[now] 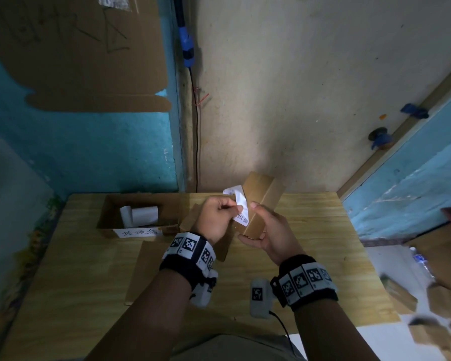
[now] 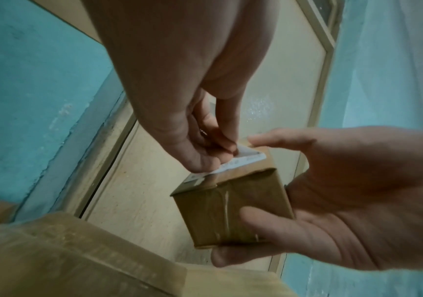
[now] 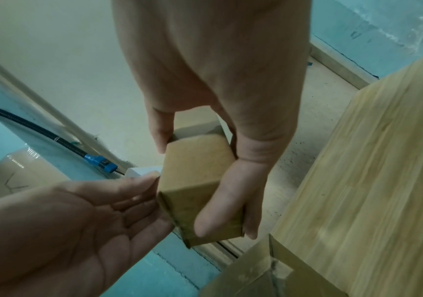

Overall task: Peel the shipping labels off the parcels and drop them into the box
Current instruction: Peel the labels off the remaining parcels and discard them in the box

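An open brown cardboard box (image 1: pixel 107 217) sits at the far left of the light wooden bench (image 1: pixel 323 256). It holds curled white peeled labels (image 1: pixel 141 216), and a white handwritten tag (image 1: pixel 138 232) is fixed to its front wall. A flat piece of brown cardboard (image 1: pixel 143 272) lies on the bench in front of the box.

The left hand (image 1: pixel 215 220) is raised above the bench centre. Its thumb and fingers (image 2: pixel 202 160) are closed in a pinch on the white printed shipping label (image 1: pixel 238 207). The label is partly lifted: its upper end curls free, while its lower end lies against the parcel face.

The right hand (image 1: pixel 268 235) holds the small brown cardboard parcel (image 1: pixel 261 204) clear of the bench. The thumb presses the near end and the fingers (image 3: pixel 160 132) wrap the far side. The parcel is tilted, with its far end raised.

Further brown parcels (image 1: pixel 432 303), blurred, lie off the right edge of the bench.
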